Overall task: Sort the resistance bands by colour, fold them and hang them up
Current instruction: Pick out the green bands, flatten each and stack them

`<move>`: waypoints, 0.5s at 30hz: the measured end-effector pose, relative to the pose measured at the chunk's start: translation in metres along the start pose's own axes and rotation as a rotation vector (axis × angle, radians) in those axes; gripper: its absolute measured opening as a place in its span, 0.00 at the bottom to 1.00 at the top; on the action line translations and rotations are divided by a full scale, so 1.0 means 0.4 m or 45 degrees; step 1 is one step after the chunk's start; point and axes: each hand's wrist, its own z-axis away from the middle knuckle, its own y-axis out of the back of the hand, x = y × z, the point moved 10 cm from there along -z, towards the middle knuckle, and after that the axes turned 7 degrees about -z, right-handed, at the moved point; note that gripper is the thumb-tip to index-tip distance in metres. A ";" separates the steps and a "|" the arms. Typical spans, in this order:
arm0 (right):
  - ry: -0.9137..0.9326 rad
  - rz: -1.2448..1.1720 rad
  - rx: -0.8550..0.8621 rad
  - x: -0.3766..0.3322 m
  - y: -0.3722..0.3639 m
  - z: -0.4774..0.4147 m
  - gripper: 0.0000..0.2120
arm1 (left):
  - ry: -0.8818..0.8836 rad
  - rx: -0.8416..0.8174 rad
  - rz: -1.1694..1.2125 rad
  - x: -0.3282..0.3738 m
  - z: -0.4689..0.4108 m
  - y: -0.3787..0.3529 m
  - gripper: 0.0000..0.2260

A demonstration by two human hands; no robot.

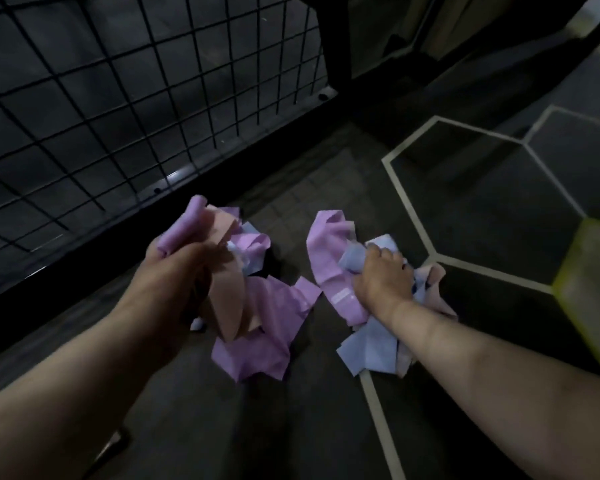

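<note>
Head cam: these resistance bands [257,306] look like the thin flat stretchy kind, so my guess is super light, floppy, zero stiffness and a bit slick against each other. They crumple and tangle like ribbon, and nothing about them looks fragile. I'd pinch one band by a free end or edge and draw it out of the wad, not grab the middle of the clump.

Both hands are full. The left hand [174,268] is fisted round a mixed bunch: lilac on top, a peach strip [227,299] hanging down from the fist and a bit of pale blue behind. The right hand [383,278] is clenched on a second wad, with a lilac band [328,258] to its left, a pale blue band [371,351] under the wrist and a peach one [435,289] poking out the far side.

The two wads are near each other but apart, with dark floor [291,427] between them. Colours are mixed in both, so I'd say the sorting isn't done. I can't tell if they're lifted off the floor.

A wire grid panel [118,98] stands beyond the left hand, maybe the hanging spot.
</note>
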 end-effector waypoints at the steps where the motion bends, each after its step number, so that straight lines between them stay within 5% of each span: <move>1: 0.089 -0.041 0.072 -0.021 0.016 0.018 0.24 | -0.030 -0.024 -0.008 0.003 -0.019 0.002 0.17; 4: 0.403 -0.214 0.188 -0.105 0.031 0.105 0.18 | 0.043 0.037 0.011 -0.010 -0.026 -0.007 0.12; 7: 0.641 -0.282 0.229 -0.195 0.036 0.187 0.22 | 0.217 -0.020 0.055 -0.079 -0.019 -0.032 0.20; 10: 0.844 -0.147 -0.148 -0.275 -0.033 0.243 0.27 | 0.309 -0.079 0.030 -0.114 0.007 -0.054 0.26; 15: 0.536 -0.595 -0.324 -0.222 -0.015 0.184 0.11 | 0.336 -0.084 -0.276 -0.171 0.052 -0.039 0.20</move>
